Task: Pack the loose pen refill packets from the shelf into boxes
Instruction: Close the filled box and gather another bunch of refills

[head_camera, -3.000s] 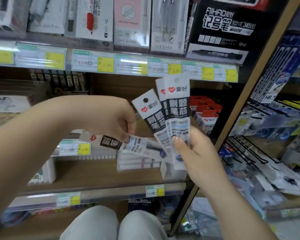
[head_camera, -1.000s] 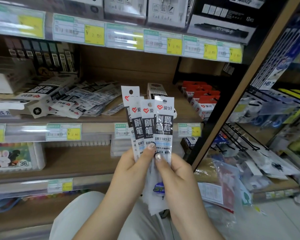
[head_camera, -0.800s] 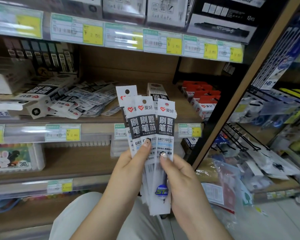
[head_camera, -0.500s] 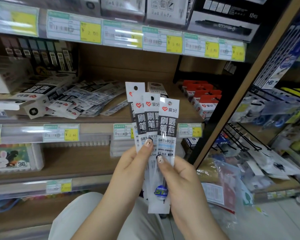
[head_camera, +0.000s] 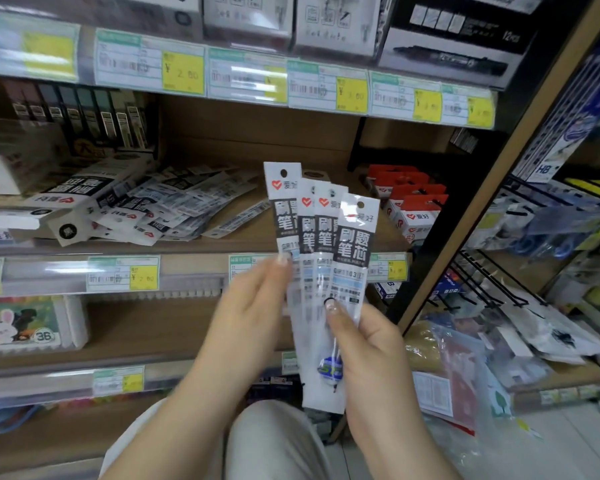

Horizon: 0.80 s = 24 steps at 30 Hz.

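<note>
I hold a fan of several white and black pen refill packets [head_camera: 326, 244] upright in front of the shelf. My right hand [head_camera: 368, 355] grips their lower part, thumb on the front packet. My left hand [head_camera: 253, 306] touches the left edge of the fan with its fingertips; its grip is blurred. A heap of loose refill packets [head_camera: 174, 209] lies on the middle wooden shelf [head_camera: 239, 237], left of the fan. Beside the heap lies an open white and black refill box [head_camera: 77, 199] on its side. Another small refill box [head_camera: 314, 176] stands behind the fan, mostly hidden.
Red-topped boxes [head_camera: 413, 206] stand in a row at the shelf's right end. Price labels [head_camera: 184, 71] line the shelf edges. A wooden upright [head_camera: 499, 168] slants on the right, with wire hooks [head_camera: 482, 282] and bagged goods beyond. A rabbit-print box [head_camera: 18, 323] sits lower left. My knees are below.
The packets are spread wider into a fan than half a second ago, and my left hand has slid up along their left edge. Three seconds ago my left hand was bringing a packet over from the shelf.
</note>
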Each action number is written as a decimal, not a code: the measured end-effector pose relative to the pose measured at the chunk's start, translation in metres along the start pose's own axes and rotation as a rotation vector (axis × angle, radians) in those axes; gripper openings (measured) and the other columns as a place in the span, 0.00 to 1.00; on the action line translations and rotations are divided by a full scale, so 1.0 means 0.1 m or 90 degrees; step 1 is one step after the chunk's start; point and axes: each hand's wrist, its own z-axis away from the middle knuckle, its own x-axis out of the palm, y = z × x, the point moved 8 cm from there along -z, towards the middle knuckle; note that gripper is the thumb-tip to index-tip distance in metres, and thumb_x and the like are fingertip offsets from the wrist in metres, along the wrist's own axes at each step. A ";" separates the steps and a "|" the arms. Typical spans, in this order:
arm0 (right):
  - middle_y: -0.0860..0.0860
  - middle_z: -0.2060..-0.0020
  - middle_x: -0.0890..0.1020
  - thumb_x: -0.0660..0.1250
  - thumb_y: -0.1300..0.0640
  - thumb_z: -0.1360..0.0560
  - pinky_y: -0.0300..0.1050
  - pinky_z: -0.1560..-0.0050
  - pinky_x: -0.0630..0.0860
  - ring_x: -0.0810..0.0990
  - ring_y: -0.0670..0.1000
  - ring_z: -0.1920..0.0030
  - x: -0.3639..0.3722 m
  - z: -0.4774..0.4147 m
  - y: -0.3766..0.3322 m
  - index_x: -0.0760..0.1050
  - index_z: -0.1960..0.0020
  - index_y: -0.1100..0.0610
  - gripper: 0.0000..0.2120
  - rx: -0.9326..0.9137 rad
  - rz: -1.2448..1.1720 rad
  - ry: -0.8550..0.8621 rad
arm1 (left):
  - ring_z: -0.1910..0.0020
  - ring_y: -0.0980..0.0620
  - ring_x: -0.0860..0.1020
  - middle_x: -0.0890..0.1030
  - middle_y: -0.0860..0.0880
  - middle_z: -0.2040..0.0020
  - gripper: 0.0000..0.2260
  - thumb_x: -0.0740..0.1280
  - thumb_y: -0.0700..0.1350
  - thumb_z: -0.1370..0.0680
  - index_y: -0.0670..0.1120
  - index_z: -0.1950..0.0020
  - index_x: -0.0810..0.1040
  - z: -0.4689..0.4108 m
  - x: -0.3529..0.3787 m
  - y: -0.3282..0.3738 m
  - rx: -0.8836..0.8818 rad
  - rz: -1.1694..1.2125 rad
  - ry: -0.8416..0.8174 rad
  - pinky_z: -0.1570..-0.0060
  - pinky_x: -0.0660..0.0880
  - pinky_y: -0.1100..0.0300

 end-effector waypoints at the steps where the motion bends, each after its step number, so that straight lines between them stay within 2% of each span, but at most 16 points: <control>1: 0.50 0.61 0.86 0.64 0.55 0.23 0.57 0.57 0.79 0.84 0.53 0.59 -0.06 -0.03 0.00 0.82 0.56 0.45 0.10 0.003 0.002 0.024 | 0.55 0.67 0.78 0.83 0.61 0.56 0.14 0.56 0.57 0.22 0.56 0.54 0.80 -0.12 -0.14 0.14 0.072 -0.114 0.030 0.56 0.71 0.73; 2: 0.50 0.63 0.86 0.64 0.55 0.23 0.56 0.60 0.79 0.84 0.52 0.62 -0.12 -0.05 -0.01 0.82 0.58 0.45 0.11 0.007 -0.002 0.050 | 0.52 0.66 0.77 0.82 0.61 0.52 0.12 0.57 0.56 0.22 0.57 0.49 0.78 -0.26 -0.28 0.26 0.130 -0.239 0.068 0.53 0.71 0.72; 3: 0.50 0.64 0.86 0.64 0.55 0.23 0.54 0.62 0.78 0.83 0.51 0.64 -0.18 -0.08 -0.02 0.83 0.60 0.46 0.11 0.011 -0.007 0.072 | 0.48 0.61 0.77 0.80 0.59 0.47 0.13 0.59 0.54 0.22 0.53 0.42 0.76 -0.41 -0.39 0.35 0.164 -0.363 0.099 0.49 0.71 0.67; 5: 0.51 0.65 0.85 0.65 0.56 0.24 0.53 0.61 0.76 0.81 0.54 0.64 -0.25 -0.14 -0.03 0.83 0.62 0.48 0.11 0.028 -0.026 0.102 | 0.42 0.46 0.76 0.79 0.46 0.40 0.17 0.64 0.49 0.23 0.46 0.36 0.74 -0.80 -0.52 0.31 0.137 -0.568 0.071 0.46 0.71 0.55; 7: 0.56 0.63 0.84 0.65 0.56 0.23 0.55 0.59 0.75 0.79 0.56 0.62 -0.26 -0.21 -0.05 0.83 0.62 0.51 0.11 0.044 -0.043 0.109 | 0.40 0.42 0.74 0.77 0.42 0.38 0.18 0.66 0.49 0.24 0.45 0.35 0.74 -1.12 -0.52 0.08 0.039 -0.669 -0.044 0.45 0.71 0.56; 9: 0.58 0.62 0.84 0.65 0.57 0.23 0.56 0.59 0.74 0.79 0.58 0.61 -0.25 -0.27 -0.09 0.83 0.63 0.52 0.12 0.047 -0.049 0.108 | 0.45 0.42 0.76 0.79 0.42 0.42 0.16 0.66 0.50 0.24 0.45 0.40 0.77 -1.28 -0.45 -0.15 -0.036 -0.755 -0.147 0.47 0.73 0.56; 11: 0.56 0.63 0.84 0.65 0.57 0.23 0.55 0.60 0.75 0.80 0.57 0.62 -0.27 -0.31 -0.13 0.83 0.63 0.51 0.12 0.035 -0.050 0.114 | 0.51 0.43 0.77 0.80 0.42 0.47 0.11 0.65 0.47 0.25 0.44 0.46 0.78 -1.34 -0.40 -0.28 -0.051 -0.845 -0.197 0.53 0.76 0.55; 14: 0.51 0.64 0.85 0.65 0.57 0.23 0.53 0.60 0.77 0.82 0.54 0.63 -0.29 -0.34 -0.19 0.83 0.62 0.50 0.12 0.018 -0.038 0.115 | 0.54 0.42 0.77 0.80 0.41 0.50 0.05 0.64 0.39 0.26 0.43 0.52 0.77 -1.40 -0.37 -0.28 -0.021 -0.888 -0.191 0.60 0.72 0.57; 18: 0.48 0.64 0.86 0.65 0.57 0.23 0.51 0.61 0.79 0.83 0.49 0.64 -0.31 -0.35 -0.24 0.83 0.63 0.49 0.13 0.005 -0.038 0.107 | 0.47 0.40 0.78 0.79 0.39 0.46 0.10 0.63 0.36 0.25 0.42 0.46 0.78 -1.46 -0.40 -0.21 -0.004 -0.856 -0.145 0.55 0.74 0.54; 20: 0.48 0.64 0.85 0.65 0.56 0.23 0.52 0.60 0.78 0.82 0.50 0.64 -0.33 -0.35 -0.27 0.83 0.63 0.48 0.13 -0.006 -0.030 0.108 | 0.47 0.39 0.78 0.80 0.38 0.46 0.11 0.64 0.37 0.25 0.43 0.44 0.79 -1.45 -0.51 -0.05 0.011 -0.786 -0.090 0.52 0.74 0.53; 22: 0.51 0.64 0.83 0.65 0.55 0.23 0.54 0.60 0.76 0.80 0.54 0.62 -0.37 -0.34 -0.30 0.82 0.62 0.50 0.11 -0.015 -0.015 0.108 | 0.50 0.39 0.78 0.80 0.37 0.51 0.10 0.66 0.38 0.26 0.43 0.45 0.80 -1.36 -0.67 0.24 0.087 -0.737 -0.016 0.54 0.74 0.53; 24: 0.54 0.62 0.84 0.64 0.55 0.23 0.60 0.59 0.77 0.79 0.56 0.60 -0.40 -0.32 -0.33 0.82 0.60 0.50 0.10 -0.028 0.007 0.097 | 0.57 0.41 0.77 0.79 0.42 0.61 0.08 0.70 0.39 0.28 0.43 0.50 0.79 -1.17 -0.81 0.57 0.198 -0.719 0.019 0.60 0.70 0.56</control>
